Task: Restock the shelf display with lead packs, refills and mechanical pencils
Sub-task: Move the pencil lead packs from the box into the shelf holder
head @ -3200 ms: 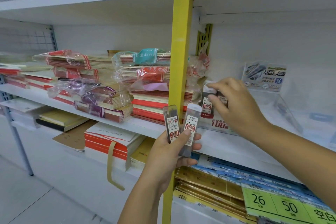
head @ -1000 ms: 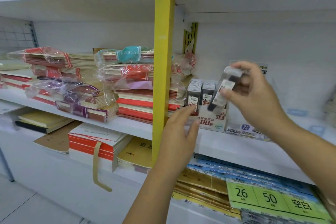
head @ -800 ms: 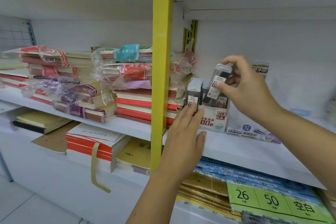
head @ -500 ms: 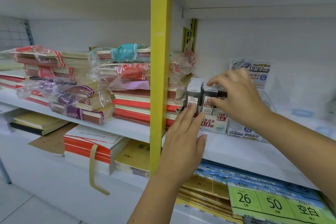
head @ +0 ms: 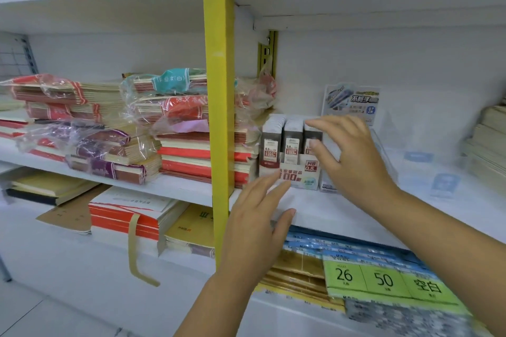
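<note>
A white display box (head: 297, 176) marked HB 0.5 stands on the white shelf (head: 328, 216), holding rows of grey lead packs (head: 291, 139) with white caps. My right hand (head: 347, 156) hovers just right of the packs, fingers spread and relaxed, holding nothing; its fingertips are near the rightmost row. My left hand (head: 257, 224) is stretched flat below the box, fingertips close to its front lower edge, empty. Behind the right hand stands a clear display holder with a blue-and-white pencil card (head: 351, 102).
A yellow upright post (head: 219, 117) splits the shelving just left of the box. Stacks of wrapped notebooks (head: 175, 128) fill the shelf to the left. Green price tags (head: 383, 280) and gold and blue packs lie on the shelf below. Paper stacks (head: 490, 139) sit at far right.
My right hand has set its lead pack into the box's right row and let go, fingers now spread. My left hand stays flat by the box front, a little lower.
</note>
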